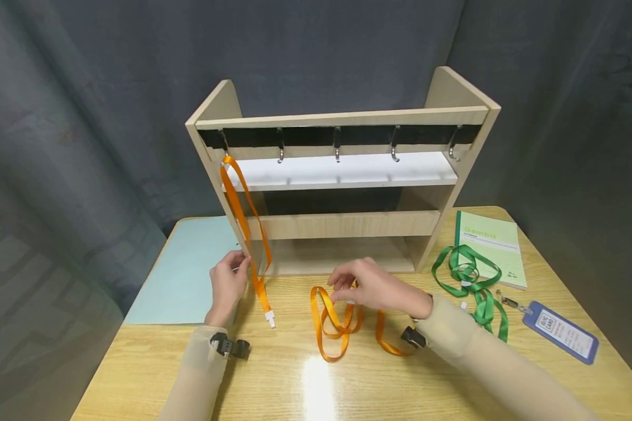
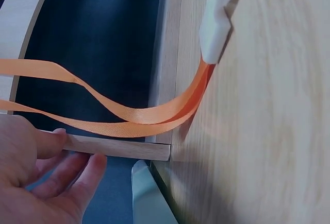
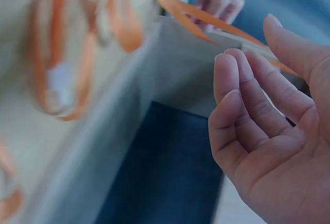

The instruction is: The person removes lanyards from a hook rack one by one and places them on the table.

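My left hand (image 1: 227, 286) pinches the front edge of the wooden rack's left side panel (image 2: 118, 148) between thumb and fingers. Beside it, an orange lanyard (image 1: 237, 202) hangs from the leftmost hook, its white plastic clip (image 1: 270, 317) low by the tabletop. My right hand (image 1: 371, 286) is held above a second orange lanyard (image 1: 342, 334), which lies looped on the table in front of the rack (image 1: 342, 225). In the right wrist view its fingers (image 3: 227, 74) are loosely bent, thumb apart, with nothing between them. More orange strap (image 1: 381, 333) shows below the right wrist.
Several metal hooks (image 1: 337, 153) line the rack's upper rail. Green lanyards (image 1: 484, 313) lie at the right, partly over a pale green notebook (image 1: 492, 240), near a blue ID card holder (image 1: 560, 332). A light blue sheet (image 1: 184, 275) covers the table's left back.
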`<act>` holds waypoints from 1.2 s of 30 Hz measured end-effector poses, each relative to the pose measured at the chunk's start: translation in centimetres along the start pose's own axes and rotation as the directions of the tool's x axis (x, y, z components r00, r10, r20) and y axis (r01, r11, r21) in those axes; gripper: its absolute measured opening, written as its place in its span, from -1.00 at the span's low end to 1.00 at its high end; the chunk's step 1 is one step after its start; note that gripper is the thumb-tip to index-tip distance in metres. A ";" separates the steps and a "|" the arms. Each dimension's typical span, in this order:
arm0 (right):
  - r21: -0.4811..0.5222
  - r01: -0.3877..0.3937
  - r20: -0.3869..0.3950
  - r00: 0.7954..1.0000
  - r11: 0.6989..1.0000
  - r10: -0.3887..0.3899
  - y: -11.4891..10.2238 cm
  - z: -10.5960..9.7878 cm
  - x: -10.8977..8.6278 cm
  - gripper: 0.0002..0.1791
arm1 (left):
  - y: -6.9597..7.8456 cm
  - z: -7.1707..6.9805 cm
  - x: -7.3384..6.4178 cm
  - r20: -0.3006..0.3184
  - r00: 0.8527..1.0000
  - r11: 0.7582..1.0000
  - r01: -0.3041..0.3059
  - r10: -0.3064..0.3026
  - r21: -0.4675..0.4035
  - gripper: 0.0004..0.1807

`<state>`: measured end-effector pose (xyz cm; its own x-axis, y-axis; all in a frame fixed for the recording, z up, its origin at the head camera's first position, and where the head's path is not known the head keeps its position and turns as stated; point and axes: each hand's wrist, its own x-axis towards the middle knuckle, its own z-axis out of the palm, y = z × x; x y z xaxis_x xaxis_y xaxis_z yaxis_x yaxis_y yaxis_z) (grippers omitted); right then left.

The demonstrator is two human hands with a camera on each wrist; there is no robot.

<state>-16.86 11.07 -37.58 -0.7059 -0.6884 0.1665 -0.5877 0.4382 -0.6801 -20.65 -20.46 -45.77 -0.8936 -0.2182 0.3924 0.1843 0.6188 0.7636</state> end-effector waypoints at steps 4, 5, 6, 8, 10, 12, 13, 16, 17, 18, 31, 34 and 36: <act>-0.036 0.023 -0.033 0.999 0.999 -0.024 -1.7 -0.7 2.0 -0.77 | 0.0 -0.1 0.0 0.004 1.000 1.000 0.001 -0.001 -0.007 -0.86; -0.044 0.027 -0.045 0.999 0.999 -0.029 -2.2 -0.8 2.5 -0.75 | 0.0 -0.1 0.0 0.005 1.000 1.000 0.001 -0.001 -0.009 -0.86; -0.051 0.033 -0.057 0.998 0.998 -0.036 -2.6 -0.9 3.0 -0.73 | -0.1 -0.1 0.0 0.005 1.000 1.000 0.002 -0.002 -0.010 -0.86; -0.066 0.045 -0.088 0.995 0.997 -0.051 -3.4 -1.1 4.0 -0.70 | -0.1 -0.1 0.0 0.004 1.000 1.000 0.003 -0.003 -0.011 -0.86; -0.085 0.068 -0.133 0.988 0.994 -0.079 -4.2 -1.3 5.0 -0.68 | -0.2 -0.1 0.1 0.000 1.000 1.000 0.000 0.000 -0.011 -0.87; -0.112 0.104 -0.188 0.974 0.988 -0.124 -4.8 -1.4 6.0 -0.66 | -0.2 0.0 0.1 -0.003 1.000 1.000 -0.004 0.004 -0.012 -0.87; -0.127 0.124 -0.218 0.964 0.984 -0.149 -5.0 -1.5 6.5 -0.66 | -0.3 0.0 0.1 -0.004 1.000 1.000 -0.008 0.008 -0.012 -0.87; -0.163 0.174 -0.307 0.927 0.971 -0.217 -5.7 -1.8 8.0 -0.68 | -0.3 0.0 0.1 -0.008 1.000 1.000 -0.014 0.014 -0.015 -0.87; -0.176 0.183 -0.333 0.913 0.967 -0.233 -5.9 -1.9 8.4 -0.69 | -0.3 0.0 0.2 -0.008 1.000 1.000 -0.016 0.016 -0.015 -0.87; -0.188 0.188 -0.358 0.901 0.964 -0.245 -6.1 -1.9 8.8 -0.71 | -0.3 0.0 0.2 -0.009 1.000 1.000 -0.016 0.015 -0.014 -0.87; -0.193 0.178 -0.482 0.839 0.965 -0.251 -9.9 -2.3 14.1 -0.61 | -0.2 0.0 0.1 -0.022 0.999 0.999 -0.043 0.043 -0.015 -0.87; -0.101 0.151 -0.493 0.851 0.983 -0.181 -11.0 -2.4 15.2 -0.60 | -0.2 0.1 0.1 -0.017 0.999 0.999 -0.041 0.041 -0.018 -0.86; -0.030 0.133 -0.502 0.855 0.991 -0.130 -11.4 -2.3 15.9 -0.63 | -0.3 0.1 0.2 -0.016 0.999 0.999 -0.037 0.037 -0.020 -0.86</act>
<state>-22.26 -3.54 -25.49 -0.7260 -0.3548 0.5892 -0.6876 0.3600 -0.6305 -20.90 -20.60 -45.94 -0.8793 -0.2077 0.4286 0.2253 0.6115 0.7585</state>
